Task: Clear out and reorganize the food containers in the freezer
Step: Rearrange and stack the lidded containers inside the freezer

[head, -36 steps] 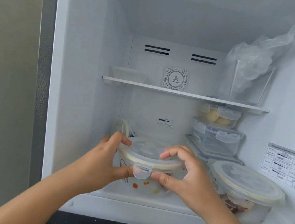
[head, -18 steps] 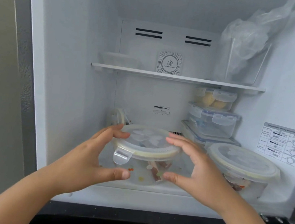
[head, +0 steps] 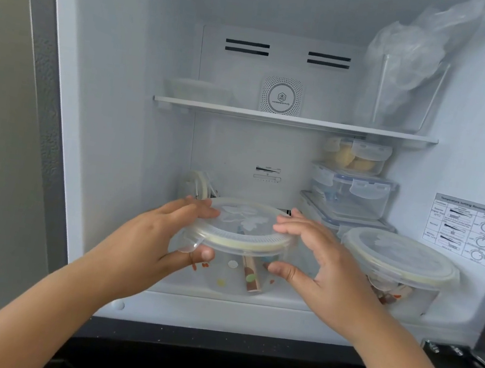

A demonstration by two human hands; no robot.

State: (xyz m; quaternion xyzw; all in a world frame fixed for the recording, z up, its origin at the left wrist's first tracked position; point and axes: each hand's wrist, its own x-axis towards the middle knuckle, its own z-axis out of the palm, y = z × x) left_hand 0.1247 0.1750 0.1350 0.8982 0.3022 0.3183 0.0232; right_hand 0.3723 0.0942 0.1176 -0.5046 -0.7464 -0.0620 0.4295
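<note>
A round clear container point(head: 238, 273) with a translucent clip lid sits at the front of the freezer floor point(head: 217, 308), left of centre. My left hand point(head: 158, 240) grips its left side, fingers over the lid and thumb under the rim by a lid clip. My right hand point(head: 312, 256) holds its right side the same way. A second round lidded container point(head: 400, 268) stands at the front right. Behind it, three rectangular clip-lid containers point(head: 355, 190) are stacked; the top one holds pale yellow food.
A shelf point(head: 294, 119) crosses the freezer at mid height; on it lie a flat clear tray point(head: 198, 90) at left and a clear bin with a crumpled plastic bag point(head: 405, 79) at right. A round lid point(head: 197, 183) leans at the back left. The right wall carries a sticker point(head: 468, 229).
The round container has turned in my hands: its front clip moved from the centre to the left, under my left thumb. The view shifted slightly.
</note>
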